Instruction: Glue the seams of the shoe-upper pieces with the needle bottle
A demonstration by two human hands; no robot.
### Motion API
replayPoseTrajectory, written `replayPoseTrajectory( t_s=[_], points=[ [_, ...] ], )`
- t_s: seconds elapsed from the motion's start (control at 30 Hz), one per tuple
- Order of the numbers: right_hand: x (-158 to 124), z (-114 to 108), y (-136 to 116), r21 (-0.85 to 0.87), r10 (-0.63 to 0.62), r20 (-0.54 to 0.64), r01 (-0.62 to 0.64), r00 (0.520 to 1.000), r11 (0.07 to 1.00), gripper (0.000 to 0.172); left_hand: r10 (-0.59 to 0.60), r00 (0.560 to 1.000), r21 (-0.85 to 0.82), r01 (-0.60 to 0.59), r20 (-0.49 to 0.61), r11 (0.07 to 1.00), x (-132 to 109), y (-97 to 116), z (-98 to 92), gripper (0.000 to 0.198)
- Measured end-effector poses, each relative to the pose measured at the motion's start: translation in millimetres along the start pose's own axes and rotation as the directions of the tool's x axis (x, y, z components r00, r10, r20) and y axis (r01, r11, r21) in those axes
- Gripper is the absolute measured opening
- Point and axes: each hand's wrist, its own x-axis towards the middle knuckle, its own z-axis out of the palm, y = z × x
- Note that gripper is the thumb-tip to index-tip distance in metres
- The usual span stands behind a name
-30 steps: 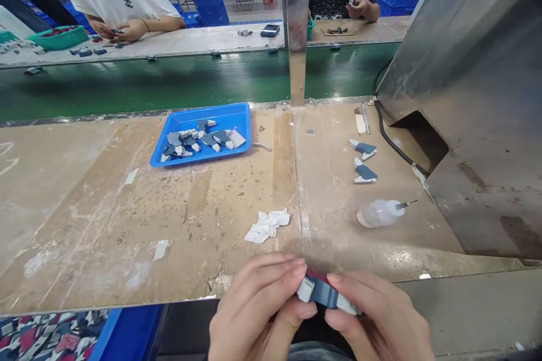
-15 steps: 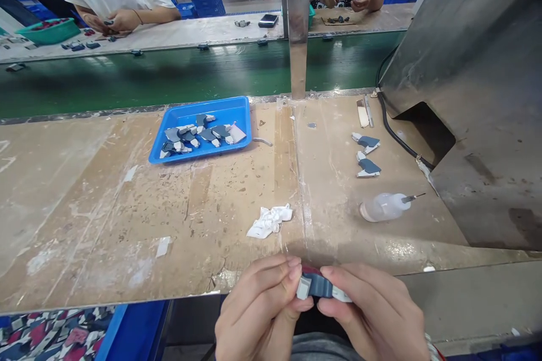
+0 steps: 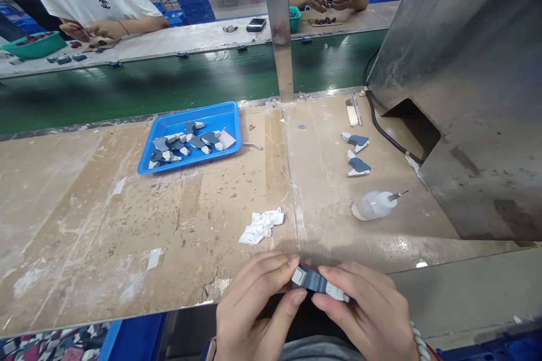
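Left hand (image 3: 254, 310): lower centre of frame, fingers closed on the left end of the blue-and-white part (image 3: 315, 282).
Right hand (image 3: 366, 310): pinching the same part's right end.
Part: held between both hands, just off the table's near edge.
Handling: judged best with even pressure at both ends, part kept level.
Table (image 3: 84, 214): scuffed, glue-stained board.
Blue tray (image 3: 231, 115): upper left of centre, holding similar parts.
Squeeze bottle (image 3: 372, 206): lying right of centre.
Rag (image 3: 260, 225): crumpled, centre.
Conveyor belt (image 3: 169, 82): green, across the top; other people work beyond it.

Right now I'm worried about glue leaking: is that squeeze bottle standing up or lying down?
Lying down: the squeeze bottle rests on its side on the workbench, nozzle pointing right.
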Motion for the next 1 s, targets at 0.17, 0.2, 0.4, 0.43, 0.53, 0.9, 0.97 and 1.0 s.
replayPoseTrajectory(
  t_s=[0.17,0.2,0.4,0.43,0.53,0.9,0.97,1.0],
  points=[
    [-5.4,3.5,-0.3,-0.047,0.041,-0.059,-0.044,0.997,0.998,0.015,-0.129,0.991,-0.052,0.127,-0.035,0.99,-6.3,1.8,5.9,0.03],
    [-6.6,3.9,-0.1,-0.036,0.049,-0.06,-0.051,0.997,0.998,0.015,-0.155,0.987,-0.072,0.153,-0.031,0.986,-7.2,2.7,7.6,0.03],
    [-11.4,3.9,3.2,0.047,0.085,0.018,-0.085,0.996,0.995,0.022,-0.24,0.97,-0.052,0.238,-0.043,0.97,-10.6,6.6,9.9,0.028],
    [-12.8,4.0,4.2,0.049,0.083,0.036,-0.085,0.996,0.995,0.021,-0.255,0.966,-0.039,0.253,-0.048,0.967,-11.4,7.4,9.4,0.029],
    [-19.6,5.2,5.9,0.022,0.056,0.063,-0.057,0.996,0.998,0.02,-0.272,0.959,-0.006,0.272,-0.081,0.962,-13.7,11.8,10.1,0.03],
    [-15.5,4.5,-3.7,0.003,0.054,0.067,-0.054,0.996,0.999,0.021,-0.141,0.965,-0.028,0.138,-0.223,0.99,-11.9,23.0,26.0,0.041],
    [-14.2,3.3,-3.0,-0.013,0.026,0.075,-0.025,0.997,1.0,0.02,-0.136,0.973,-0.021,0.135,-0.184,0.991,-11.8,21.6,22.3,0.041],
    [-14.5,2.7,-2.4,-0.023,0.013,0.073,-0.011,0.997,1.0,0.019,-0.137,0.978,-0.015,0.136,-0.159,0.991,-11.3,20.9,20.0,0.04]
  ],
)
